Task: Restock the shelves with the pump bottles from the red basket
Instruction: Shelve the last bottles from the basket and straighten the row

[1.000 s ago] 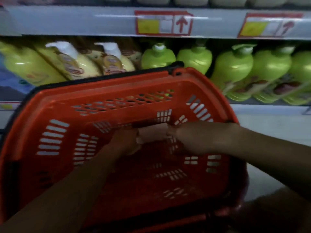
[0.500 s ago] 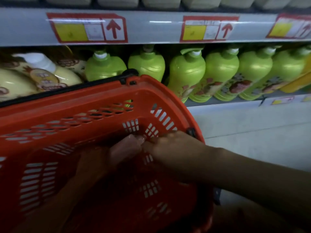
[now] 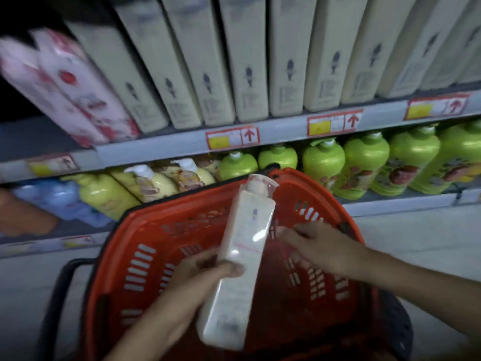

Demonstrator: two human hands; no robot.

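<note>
A second ago both hands were down inside the red basket (image 3: 145,259), working at something pale on its floor; now the view is tipping upward, the top shelf (image 3: 161,147) is coming into sight, and a bottle is up out of the basket.

Starting at nine o'clock, pink packs (image 3: 65,84) are leaning on that top shelf, with yellow bottles (image 3: 104,194) sitting below them. Moving in, the left hand (image 3: 205,280) is gripping the pump bottle (image 3: 242,254), fingers and thumb curled round its lower half. The bottle is hanging above the basket's middle, clear of the floor it lay on. Its long axis is running from six o'clock up to roughly one o'clock, base toward the person, pump head pointing at the shelves, its spout turned to the right.

Directly above, at twelve o'clock, a row of cream bottles (image 3: 250,61) is standing on the top shelf. Over at three o'clock the right hand (image 3: 320,246) is hovering just beside the pump bottle with fingers loosely spread, holding nothing; whether a fingertip is touching it, I cannot tell. Farther right, green bottles (image 3: 364,165) are lining the lower shelf.
</note>
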